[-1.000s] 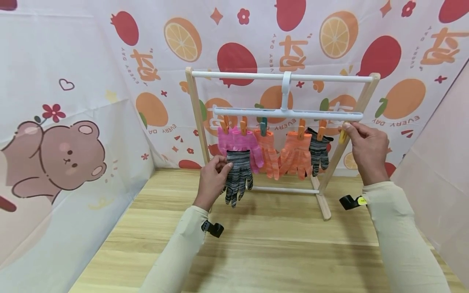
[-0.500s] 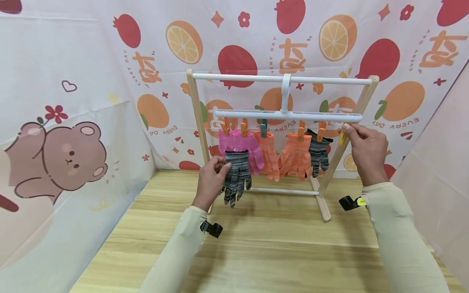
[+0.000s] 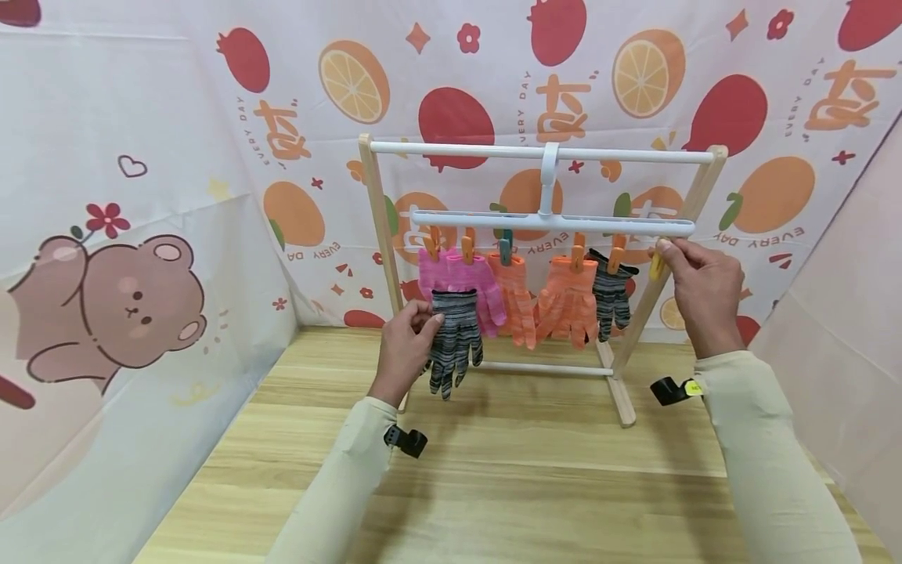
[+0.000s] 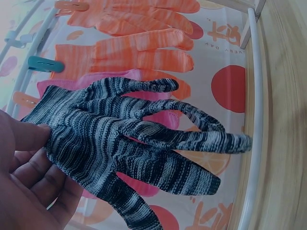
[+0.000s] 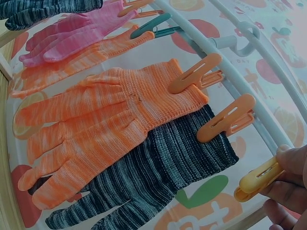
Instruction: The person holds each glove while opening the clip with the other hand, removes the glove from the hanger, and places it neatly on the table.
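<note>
My left hand pinches a black-and-grey striped knit glove near its cuff, in front of a pink glove clipped to the hanger. At the hanger's right end, my right hand pinches a yellow clothespin between thumb and fingers. The white hanger carries a row of clipped gloves. Two orange gloves, one under a teal clothespin and one under an orange clothespin, hang along it. Another striped glove hangs rightmost, by an orange clothespin.
A wooden rack with a white top rail bears the hanger by its hook. Its right foot stands on the wooden table. Fruit-printed cloth covers the back, and a bear-printed cloth the left side.
Both hands keep almost the same place and hold. The glove in my left hand and the yellow clothespin in my right have shifted very slightly left in the head view.
</note>
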### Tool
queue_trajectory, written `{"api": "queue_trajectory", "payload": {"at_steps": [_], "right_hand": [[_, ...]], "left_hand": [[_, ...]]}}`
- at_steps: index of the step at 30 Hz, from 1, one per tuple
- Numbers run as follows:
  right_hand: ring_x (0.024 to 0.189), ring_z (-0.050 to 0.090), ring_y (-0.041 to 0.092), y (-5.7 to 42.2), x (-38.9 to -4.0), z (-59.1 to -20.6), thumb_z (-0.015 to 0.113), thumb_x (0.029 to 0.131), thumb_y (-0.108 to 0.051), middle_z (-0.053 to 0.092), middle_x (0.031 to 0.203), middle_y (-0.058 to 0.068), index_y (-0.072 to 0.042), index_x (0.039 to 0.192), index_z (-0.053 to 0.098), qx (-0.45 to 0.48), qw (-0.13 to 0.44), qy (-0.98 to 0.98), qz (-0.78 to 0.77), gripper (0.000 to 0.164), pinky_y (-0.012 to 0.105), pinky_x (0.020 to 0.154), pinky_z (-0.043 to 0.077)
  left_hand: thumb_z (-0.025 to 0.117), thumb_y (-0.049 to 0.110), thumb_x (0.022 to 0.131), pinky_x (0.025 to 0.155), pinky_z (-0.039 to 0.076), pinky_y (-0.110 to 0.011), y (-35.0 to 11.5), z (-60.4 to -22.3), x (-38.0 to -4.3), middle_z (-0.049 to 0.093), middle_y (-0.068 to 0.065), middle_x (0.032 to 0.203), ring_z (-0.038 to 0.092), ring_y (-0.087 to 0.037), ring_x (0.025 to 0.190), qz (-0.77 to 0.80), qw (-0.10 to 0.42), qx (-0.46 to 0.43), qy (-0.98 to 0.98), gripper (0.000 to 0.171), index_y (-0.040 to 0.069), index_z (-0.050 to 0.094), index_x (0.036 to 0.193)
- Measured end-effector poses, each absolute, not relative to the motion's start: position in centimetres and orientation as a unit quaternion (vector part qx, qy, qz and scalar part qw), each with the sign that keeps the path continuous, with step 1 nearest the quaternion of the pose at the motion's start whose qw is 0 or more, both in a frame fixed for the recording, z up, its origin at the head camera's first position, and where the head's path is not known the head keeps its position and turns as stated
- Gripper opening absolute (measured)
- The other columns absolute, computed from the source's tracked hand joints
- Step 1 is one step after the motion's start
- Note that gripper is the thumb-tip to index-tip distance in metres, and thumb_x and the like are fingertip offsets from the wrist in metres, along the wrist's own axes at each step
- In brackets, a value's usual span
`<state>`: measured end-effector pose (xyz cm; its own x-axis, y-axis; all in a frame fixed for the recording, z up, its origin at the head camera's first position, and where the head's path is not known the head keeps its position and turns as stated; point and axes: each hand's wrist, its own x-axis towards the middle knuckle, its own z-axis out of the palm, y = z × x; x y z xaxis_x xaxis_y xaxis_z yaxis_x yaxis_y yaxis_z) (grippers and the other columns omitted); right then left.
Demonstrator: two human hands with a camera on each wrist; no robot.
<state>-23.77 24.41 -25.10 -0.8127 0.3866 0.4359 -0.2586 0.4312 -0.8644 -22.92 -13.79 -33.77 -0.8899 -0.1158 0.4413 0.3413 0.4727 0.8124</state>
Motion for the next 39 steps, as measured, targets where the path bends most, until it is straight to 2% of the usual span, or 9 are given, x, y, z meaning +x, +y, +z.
{"api": "queue_trajectory", "payload": {"at_steps": [9, 20, 31, 39], "right_hand": [[0.116, 0.059, 0.010, 24.4, -24.0, -25.4, 0.065, 0.095, -0.048, 0.075, 0.116, 0.001, -0.017, 0.129, 0.072, -0.036, 0.302, -0.783, 0.542, 0.047, 0.035, 0.106, 0.046], [0.115, 0.059, 0.010, 24.4, -24.0, -25.3, 0.065, 0.095, -0.047, 0.074, 0.117, 0.000, -0.020, 0.130, 0.071, -0.034, 0.303, -0.782, 0.543, 0.044, 0.037, 0.106, 0.047], [0.116, 0.059, 0.011, 24.3, -23.9, -25.1, 0.064, 0.096, -0.048, 0.071, 0.124, 0.006, -0.019, 0.132, 0.069, -0.035, 0.312, -0.789, 0.528, 0.046, 0.038, 0.105, 0.047], [0.116, 0.060, 0.010, 24.4, -24.0, -25.2, 0.066, 0.096, -0.046, 0.074, 0.116, 0.001, -0.018, 0.130, 0.071, -0.032, 0.313, -0.785, 0.534, 0.045, 0.037, 0.105, 0.047]], "left_hand": [[0.067, 0.021, 0.101, 0.068, 0.047, -0.036, -13.9, -34.0, -22.9, 0.068, -0.007, 0.086, 0.057, -0.023, 0.075, -0.510, 0.225, -0.069, -0.827, 0.013, 0.008, 0.066, 0.104], [0.068, 0.021, 0.100, 0.069, 0.046, -0.037, -14.8, -33.8, -23.0, 0.071, -0.008, 0.087, 0.058, -0.023, 0.075, -0.509, 0.238, -0.078, -0.823, 0.014, 0.008, 0.067, 0.104], [0.068, 0.019, 0.100, 0.072, 0.047, -0.037, -15.3, -33.9, -23.3, 0.072, -0.009, 0.090, 0.060, -0.023, 0.079, -0.499, 0.247, -0.088, -0.826, 0.013, 0.007, 0.066, 0.105], [0.068, 0.020, 0.100, 0.070, 0.047, -0.036, -15.6, -33.9, -23.1, 0.071, -0.008, 0.089, 0.058, -0.022, 0.077, -0.505, 0.241, -0.085, -0.825, 0.013, 0.007, 0.066, 0.105]]}}
